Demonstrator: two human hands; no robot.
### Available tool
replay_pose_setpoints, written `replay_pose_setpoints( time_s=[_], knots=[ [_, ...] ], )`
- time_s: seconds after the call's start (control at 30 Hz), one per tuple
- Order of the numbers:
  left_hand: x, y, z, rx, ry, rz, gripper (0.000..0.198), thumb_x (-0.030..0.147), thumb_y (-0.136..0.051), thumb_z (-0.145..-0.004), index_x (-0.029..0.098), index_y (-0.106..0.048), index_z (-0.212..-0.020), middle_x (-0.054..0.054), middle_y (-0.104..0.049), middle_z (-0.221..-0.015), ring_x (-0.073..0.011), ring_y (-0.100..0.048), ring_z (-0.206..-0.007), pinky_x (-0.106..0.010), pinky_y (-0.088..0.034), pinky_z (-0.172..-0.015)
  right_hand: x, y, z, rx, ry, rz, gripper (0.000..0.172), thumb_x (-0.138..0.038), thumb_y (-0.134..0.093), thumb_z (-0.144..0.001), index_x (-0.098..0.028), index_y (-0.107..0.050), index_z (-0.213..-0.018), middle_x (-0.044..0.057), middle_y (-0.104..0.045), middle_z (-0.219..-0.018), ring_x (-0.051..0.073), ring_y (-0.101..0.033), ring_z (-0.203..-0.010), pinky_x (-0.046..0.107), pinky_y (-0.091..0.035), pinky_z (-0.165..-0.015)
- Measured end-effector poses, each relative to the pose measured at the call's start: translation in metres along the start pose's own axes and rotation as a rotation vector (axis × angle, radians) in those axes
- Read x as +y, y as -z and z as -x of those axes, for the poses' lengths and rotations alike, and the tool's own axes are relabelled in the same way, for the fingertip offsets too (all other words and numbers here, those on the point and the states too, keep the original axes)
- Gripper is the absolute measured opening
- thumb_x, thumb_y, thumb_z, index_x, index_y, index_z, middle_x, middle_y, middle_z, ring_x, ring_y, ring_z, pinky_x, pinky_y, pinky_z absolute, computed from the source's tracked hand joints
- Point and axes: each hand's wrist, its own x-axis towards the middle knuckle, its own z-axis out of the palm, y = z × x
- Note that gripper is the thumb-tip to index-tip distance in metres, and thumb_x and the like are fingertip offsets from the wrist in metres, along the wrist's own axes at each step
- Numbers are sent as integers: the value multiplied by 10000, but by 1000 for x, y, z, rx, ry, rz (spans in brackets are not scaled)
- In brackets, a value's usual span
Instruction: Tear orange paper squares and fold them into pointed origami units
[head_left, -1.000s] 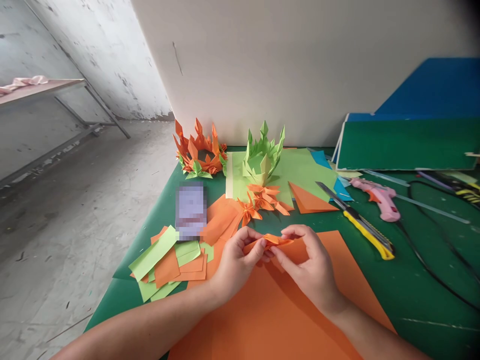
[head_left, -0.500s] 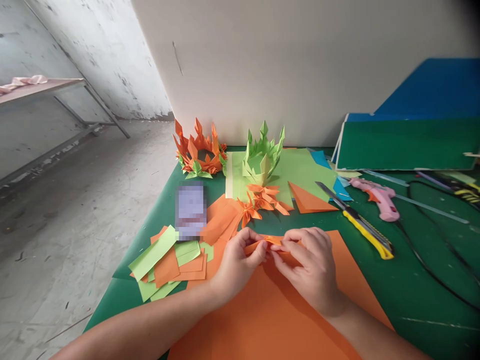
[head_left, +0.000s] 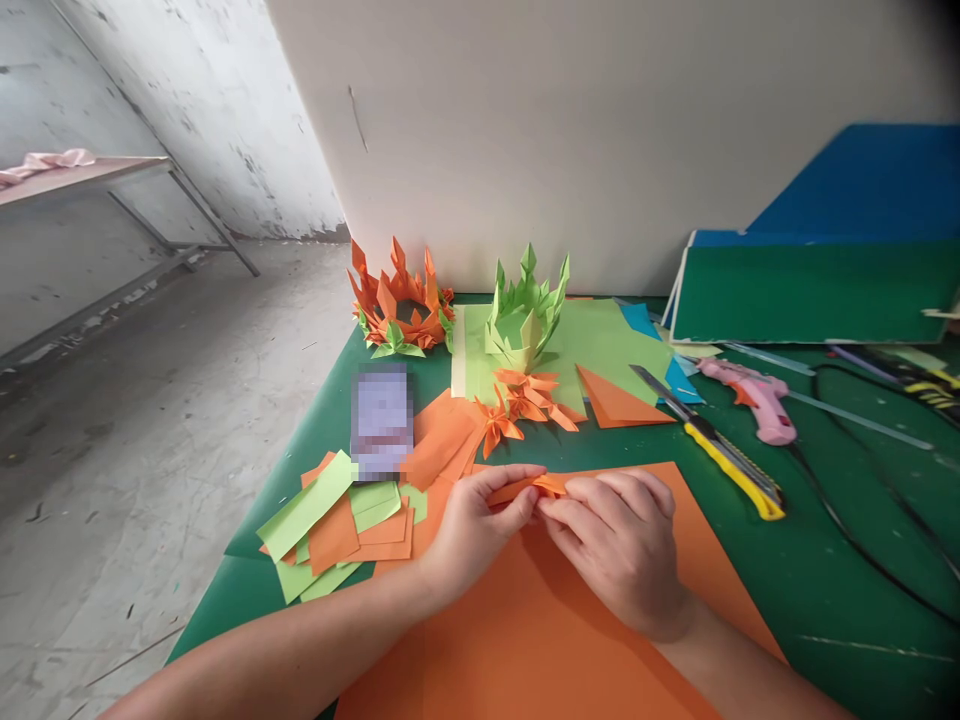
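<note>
Both my hands pinch a small folded orange paper piece (head_left: 534, 485) just above a large orange sheet (head_left: 540, 620) on the green table. My left hand (head_left: 476, 530) grips its left end between thumb and fingers. My right hand (head_left: 619, 545) covers the right end, fingers curled over it. Most of the piece is hidden by my fingers. Beyond it lie small folded orange paper flowers (head_left: 525, 400).
An orange paper crown (head_left: 397, 300) and a green paper crown (head_left: 525, 315) stand at the back by the wall. Cut paper strips (head_left: 337, 520) lie left. A yellow utility knife (head_left: 720, 445), pink glue gun (head_left: 754, 395) and black cord (head_left: 862, 520) lie right. The table's left edge (head_left: 247, 530) drops to the floor.
My right hand has shifted left and closed down over the orange piece, hiding more of it. The left hand has stayed nearly in place.
</note>
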Motion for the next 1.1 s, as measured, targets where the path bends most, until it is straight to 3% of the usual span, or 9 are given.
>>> replay_pose_setpoints(
  time_s=[0.17,0.27,0.37,0.67,0.83,0.93,1.1],
  knots=[
    [-1,1,0,-15,44,74,310,365,-717,-810,179,-721,-1058,-53,-757,-918,-176,-709,-773,-287,-601,-751,6,-5,1,35,-119,-115,146,-187,-705,-809,-258,-599,-881,15,-655,-809,209,-557,-800,397,-398,-799],
    [-1,2,0,-1,27,60,294,357,-715,-818,190,-716,-1059,-53,-752,-1001,-182,-709,-863,-270,-591,-788,8,-7,1,54,-179,-143,205,-282,-743,-787,-245,-600,-930,41,-638,-840,236,-557,-824,423,-411,-799],
    [-1,2,-1,0,4,56,274,337,-715,-822,195,-712,-1055,-53,-743,-1061,-193,-701,-960,-258,-580,-830,8,-8,2,47,-166,-140,216,-300,-756,-782,-255,-633,-953,42,-623,-843,238,-548,-829,438,-415,-813],
    [-3,3,0,-26,22,102,271,326,-715,-813,188,-689,-1044,-67,-742,-1007,-212,-707,-942,-257,-581,-747,8,-7,3,30,-120,-150,218,-252,-740,-799,-294,-671,-1001,36,-619,-849,226,-545,-834,454,-410,-866],
    [-1,4,0,-33,7,107,272,340,-709,-819,195,-685,-1048,-72,-716,-1075,-202,-691,-969,-255,-568,-785,9,-8,3,20,-118,-156,225,-252,-723,-813,-316,-671,-1021,33,-619,-872,224,-546,-847,442,-410,-858],
    [0,5,0,-48,24,163,273,356,-712,-817,193,-687,-1035,-71,-701,-1093,-178,-693,-896,-267,-559,-793,8,-8,4,15,-113,-152,214,-261,-720,-813,-317,-672,-1014,37,-612,-889,228,-544,-861,449,-407,-867],
    [-1,5,-3,-75,33,253,255,364,-721,-817,184,-670,-991,-24,-700,-914,-119,-660,-746,-243,-550,-739,6,-7,5,-7,-74,-135,283,-206,-711,-804,-302,-655,-1064,40,-610,-900,226,-556,-867,474,-396,-906]
  ],
)
